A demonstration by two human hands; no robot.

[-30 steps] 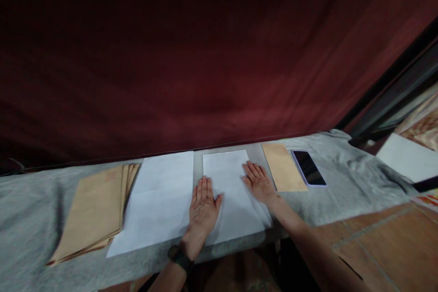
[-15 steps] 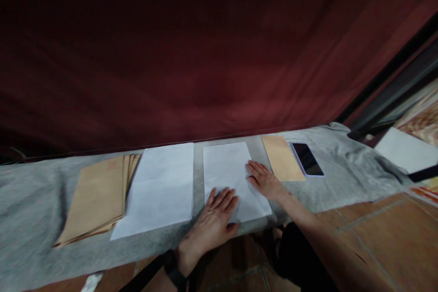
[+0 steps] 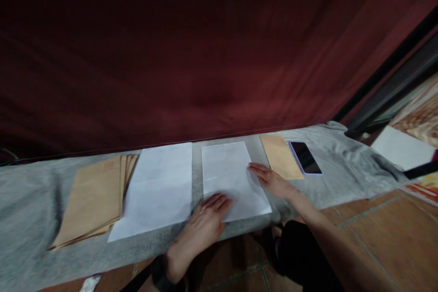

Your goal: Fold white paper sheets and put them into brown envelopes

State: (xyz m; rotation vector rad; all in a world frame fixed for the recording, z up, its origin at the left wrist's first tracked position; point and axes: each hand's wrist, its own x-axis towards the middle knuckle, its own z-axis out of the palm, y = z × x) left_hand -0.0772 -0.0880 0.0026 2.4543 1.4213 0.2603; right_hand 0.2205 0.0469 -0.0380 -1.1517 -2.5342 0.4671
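Note:
A white sheet of paper (image 3: 227, 169) lies flat in front of me. My left hand (image 3: 207, 219) rests on its lower left corner, fingers stretched out and close together, slightly blurred. At the sheet's right edge, my right hand (image 3: 270, 181) lies with its fingers extended over the border. Neither hand grips anything that I can see. Left of this sheet is a larger white paper or stack of paper (image 3: 159, 187). Several brown envelopes (image 3: 92, 196) are fanned in a pile farther left. A single brown envelope (image 3: 281, 157) lies just beyond my right hand.
A phone (image 3: 305, 158) in a light purple case lies right of the single envelope. Grey cloth (image 3: 345, 164) covers the long, narrow surface. Behind it hangs a dark red curtain (image 3: 212, 54). Tiled floor (image 3: 393, 223) shows in front. A white board-like object (image 3: 404, 148) stands at the far right.
My left hand has drawn its fingers together and slid slightly left and down at the sheet's corner. The right hand has moved slightly outward along the right edge, its fingers closer together.

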